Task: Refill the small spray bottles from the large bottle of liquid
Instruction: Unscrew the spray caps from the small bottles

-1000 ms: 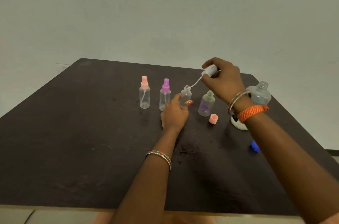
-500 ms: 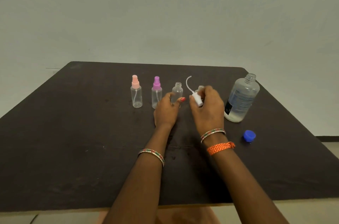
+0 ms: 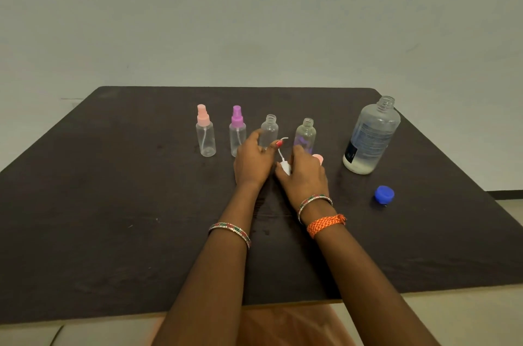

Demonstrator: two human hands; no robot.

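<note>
Four small spray bottles stand in a row across the middle of the frame. The pink-topped bottle [image 3: 205, 134] and the purple-topped bottle [image 3: 237, 133] at the left end keep their sprayers on. The third bottle [image 3: 269, 131] and the fourth bottle [image 3: 305, 134] have open necks. All four look empty or nearly so, though the fourth shows a purple tint low down that I cannot identify.

The left hand [image 3: 253, 160] curls round the base of the third bottle, steadying it. The right hand [image 3: 304, 175], just right of it and low on the table, pinches a white sprayer head [image 3: 285, 167] whose thin tube curves up between the two hands. A pink cap [image 3: 319, 158] peeps out beyond the right hand's knuckles.

The large bottle [image 3: 370, 137] stands at the right of the frame, uncapped, with only a shallow layer of clear liquid at the bottom. Its blue cap [image 3: 384, 194] lies lower right, well apart from it.

By my reading, the opening stage is half done: two sprayers are off, two remain, and no pouring shows yet. Filling and recapping all four is still ahead.

Everything sits on a dark table [image 3: 113, 204] with a matte, slightly scuffed top. Behind it is a plain pale wall [image 3: 254, 19]; a strip of light floor shows at the lower edge.
</note>
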